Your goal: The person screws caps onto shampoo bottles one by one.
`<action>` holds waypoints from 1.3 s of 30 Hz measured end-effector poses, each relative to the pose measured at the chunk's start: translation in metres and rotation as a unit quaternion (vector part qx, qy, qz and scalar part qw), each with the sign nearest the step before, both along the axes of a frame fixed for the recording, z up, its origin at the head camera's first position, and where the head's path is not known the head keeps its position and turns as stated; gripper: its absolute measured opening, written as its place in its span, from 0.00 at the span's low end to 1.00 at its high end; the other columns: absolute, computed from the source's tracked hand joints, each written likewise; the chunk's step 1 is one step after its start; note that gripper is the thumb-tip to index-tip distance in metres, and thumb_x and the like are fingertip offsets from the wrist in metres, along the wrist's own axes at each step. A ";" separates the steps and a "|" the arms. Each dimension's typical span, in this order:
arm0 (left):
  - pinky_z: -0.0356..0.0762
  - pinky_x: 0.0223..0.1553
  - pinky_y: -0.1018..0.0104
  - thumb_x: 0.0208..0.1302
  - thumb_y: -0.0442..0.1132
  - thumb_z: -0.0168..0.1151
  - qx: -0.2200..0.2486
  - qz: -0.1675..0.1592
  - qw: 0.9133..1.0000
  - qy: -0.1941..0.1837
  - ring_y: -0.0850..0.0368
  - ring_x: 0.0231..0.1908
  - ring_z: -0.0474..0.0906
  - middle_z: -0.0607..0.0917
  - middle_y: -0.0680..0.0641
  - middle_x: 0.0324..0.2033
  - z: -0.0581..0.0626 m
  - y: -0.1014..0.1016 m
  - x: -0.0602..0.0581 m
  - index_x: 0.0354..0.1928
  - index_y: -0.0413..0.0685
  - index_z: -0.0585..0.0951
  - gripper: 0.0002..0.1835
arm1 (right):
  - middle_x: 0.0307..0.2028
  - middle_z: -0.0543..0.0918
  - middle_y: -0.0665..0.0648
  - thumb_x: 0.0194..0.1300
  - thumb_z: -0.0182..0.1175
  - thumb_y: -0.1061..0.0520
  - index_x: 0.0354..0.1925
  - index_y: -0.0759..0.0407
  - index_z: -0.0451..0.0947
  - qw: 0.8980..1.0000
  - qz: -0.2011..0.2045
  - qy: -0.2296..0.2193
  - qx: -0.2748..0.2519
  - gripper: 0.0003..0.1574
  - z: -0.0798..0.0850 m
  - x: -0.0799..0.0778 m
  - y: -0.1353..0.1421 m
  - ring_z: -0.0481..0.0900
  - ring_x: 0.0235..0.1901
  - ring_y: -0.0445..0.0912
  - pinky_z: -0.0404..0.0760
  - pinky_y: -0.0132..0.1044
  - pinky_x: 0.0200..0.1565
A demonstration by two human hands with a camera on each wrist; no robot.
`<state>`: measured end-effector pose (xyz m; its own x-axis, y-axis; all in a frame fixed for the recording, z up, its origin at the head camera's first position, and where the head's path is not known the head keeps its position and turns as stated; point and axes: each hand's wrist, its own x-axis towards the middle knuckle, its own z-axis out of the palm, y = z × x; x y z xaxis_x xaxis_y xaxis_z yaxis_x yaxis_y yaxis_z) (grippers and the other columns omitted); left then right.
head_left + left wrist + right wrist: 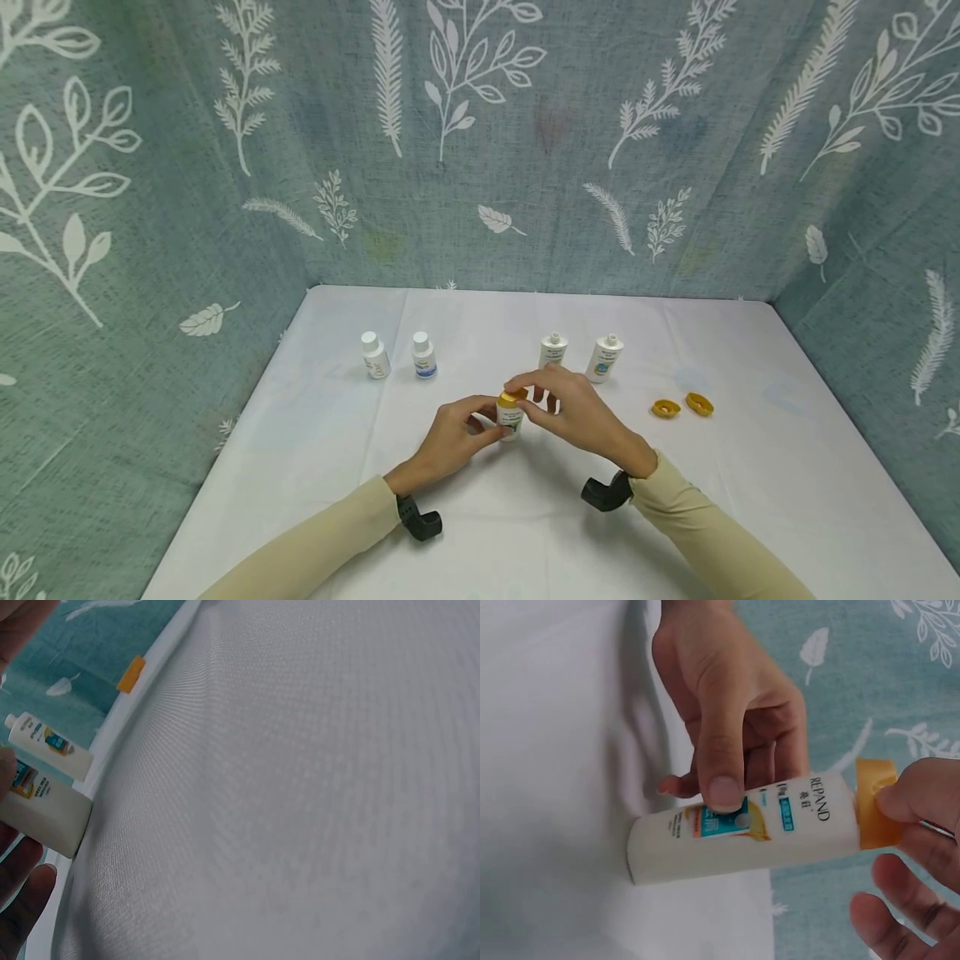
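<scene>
A small white shampoo bottle [510,417] with a printed label stands on the table in the middle of the head view. My left hand [452,435] grips its body, the thumb lying across the label in the right wrist view. On the bottle's neck sits a yellow-orange cap [874,804], pinched between the thumb and fingers of my right hand [572,410]. The left wrist view catches only the bottle's lower part [51,817] and some fingertips. How far the cap is screwed down cannot be told.
Behind my right hand stand two white bottles without caps, one partly hidden [552,350] and one in full view [604,358]. Two yellow caps [665,408] [700,404] lie to the right. Two white-capped bottles [375,356] [423,357] stand at the back left. Patterned cloth [480,150] surrounds the table.
</scene>
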<state>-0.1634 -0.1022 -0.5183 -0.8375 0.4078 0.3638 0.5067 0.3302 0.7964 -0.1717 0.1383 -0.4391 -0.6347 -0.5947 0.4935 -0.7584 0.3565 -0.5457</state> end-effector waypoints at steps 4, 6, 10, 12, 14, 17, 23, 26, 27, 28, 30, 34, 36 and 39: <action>0.86 0.40 0.63 0.63 0.45 0.75 -0.001 -0.001 1.000 0.000 0.59 0.44 0.85 0.88 0.54 0.46 -0.001 0.000 0.000 0.57 0.52 0.84 0.21 | 0.48 0.87 0.46 0.67 0.69 0.62 0.52 0.52 0.86 1.000 -0.003 0.003 0.002 0.16 0.002 0.001 -0.001 0.79 0.35 0.45 0.81 0.32 0.29; 0.86 0.40 0.63 0.64 0.45 0.75 -0.002 -0.001 1.000 0.000 0.60 0.44 0.85 0.88 0.54 0.46 -0.001 0.000 0.000 0.57 0.52 0.84 0.21 | 0.48 0.86 0.47 0.67 0.71 0.60 0.51 0.52 0.88 1.000 -0.008 0.008 -0.002 0.14 0.002 0.001 -0.001 0.78 0.35 0.44 0.80 0.31 0.29; 0.86 0.40 0.62 0.63 0.45 0.75 0.000 -0.002 1.000 -0.001 0.59 0.44 0.85 0.88 0.55 0.46 0.000 0.001 0.000 0.57 0.53 0.84 0.21 | 0.44 0.86 0.47 0.63 0.75 0.56 0.45 0.53 0.88 0.999 -0.030 0.024 -0.012 0.11 0.000 0.003 -0.003 0.78 0.31 0.45 0.78 0.29 0.28; 0.86 0.40 0.62 0.63 0.45 0.76 0.001 -0.001 1.000 -0.003 0.60 0.44 0.85 0.88 0.55 0.46 0.000 0.001 0.000 0.57 0.53 0.84 0.21 | 0.42 0.85 0.47 0.60 0.77 0.55 0.42 0.53 0.88 0.999 -0.040 0.034 -0.015 0.11 -0.001 0.004 -0.004 0.77 0.29 0.46 0.77 0.29 0.27; 0.86 0.40 0.62 0.63 0.45 0.76 0.001 0.001 1.000 -0.005 0.60 0.44 0.85 0.88 0.55 0.45 0.000 0.001 0.000 0.57 0.54 0.84 0.21 | 0.42 0.84 0.47 0.60 0.77 0.55 0.41 0.53 0.87 0.998 -0.047 0.039 -0.017 0.12 -0.001 0.005 -0.005 0.77 0.29 0.47 0.77 0.30 0.27; 0.86 0.40 0.62 0.62 0.46 0.76 0.000 0.002 1.000 -0.006 0.60 0.44 0.85 0.88 0.55 0.45 -0.001 0.001 0.000 0.57 0.54 0.84 0.21 | 0.43 0.84 0.47 0.63 0.75 0.54 0.42 0.52 0.86 0.998 -0.052 0.034 -0.019 0.10 -0.001 0.006 -0.004 0.76 0.31 0.45 0.79 0.34 0.28; 0.86 0.39 0.61 0.62 0.46 0.76 -0.003 0.006 1.000 -0.007 0.60 0.44 0.85 0.88 0.55 0.45 -0.001 0.001 -0.001 0.57 0.52 0.84 0.22 | 0.44 0.86 0.47 0.75 0.62 0.57 0.47 0.51 0.87 0.997 -0.062 0.030 -0.026 0.07 0.001 0.001 0.002 0.76 0.34 0.38 0.80 0.34 0.32; 0.86 0.39 0.61 0.62 0.45 0.76 -0.003 0.006 1.000 -0.009 0.60 0.44 0.85 0.88 0.55 0.45 0.000 0.001 -0.001 0.56 0.52 0.84 0.21 | 0.50 0.85 0.50 0.74 0.61 0.64 0.52 0.52 0.86 0.998 -0.030 0.047 -0.016 0.14 0.004 -0.005 0.008 0.79 0.40 0.41 0.80 0.33 0.36; 0.86 0.40 0.61 0.62 0.45 0.76 -0.004 0.005 1.000 -0.010 0.60 0.44 0.85 0.88 0.54 0.45 0.000 0.001 -0.001 0.56 0.52 0.84 0.21 | 0.52 0.84 0.52 0.73 0.61 0.65 0.53 0.51 0.86 0.999 -0.014 0.051 -0.008 0.16 0.005 -0.007 0.010 0.80 0.42 0.42 0.80 0.33 0.37; 0.86 0.40 0.61 0.62 0.45 0.76 -0.004 0.005 1.000 -0.011 0.60 0.44 0.85 0.88 0.54 0.45 0.000 0.001 0.000 0.56 0.51 0.84 0.21 | 0.55 0.83 0.54 0.73 0.62 0.67 0.55 0.51 0.86 0.998 0.001 0.056 0.004 0.18 0.006 -0.009 0.011 0.81 0.44 0.43 0.81 0.33 0.39; 0.86 0.40 0.61 0.62 0.45 0.76 -0.003 0.004 1.000 -0.010 0.59 0.44 0.85 0.88 0.54 0.45 0.001 0.001 0.000 0.57 0.51 0.84 0.22 | 0.60 0.82 0.56 0.71 0.62 0.68 0.57 0.49 0.86 0.997 0.028 0.058 0.030 0.21 0.008 -0.012 0.013 0.81 0.52 0.46 0.82 0.35 0.43; 0.86 0.40 0.61 0.62 0.45 0.76 -0.004 0.001 1.000 -0.007 0.59 0.44 0.85 0.88 0.54 0.46 0.001 0.002 0.000 0.57 0.51 0.84 0.21 | 0.65 0.80 0.54 0.71 0.64 0.65 0.58 0.49 0.86 0.996 0.057 0.038 0.056 0.21 0.012 -0.015 0.014 0.80 0.58 0.44 0.81 0.45 0.53; 0.86 0.40 0.61 0.62 0.45 0.76 -0.005 0.001 1.000 -0.007 0.60 0.44 0.85 0.88 0.55 0.45 0.000 0.001 0.000 0.57 0.52 0.84 0.21 | 0.65 0.80 0.52 0.70 0.65 0.63 0.57 0.49 0.86 0.996 0.058 0.026 0.057 0.19 0.013 -0.015 0.014 0.82 0.52 0.41 0.80 0.51 0.55; 0.86 0.40 0.62 0.62 0.45 0.76 -0.005 0.004 1.000 -0.007 0.60 0.44 0.85 0.88 0.55 0.45 0.000 0.001 0.000 0.56 0.52 0.84 0.21 | 0.62 0.82 0.49 0.69 0.67 0.59 0.55 0.48 0.87 0.997 0.047 0.012 0.055 0.17 0.013 -0.015 0.012 0.79 0.40 0.37 0.82 0.48 0.47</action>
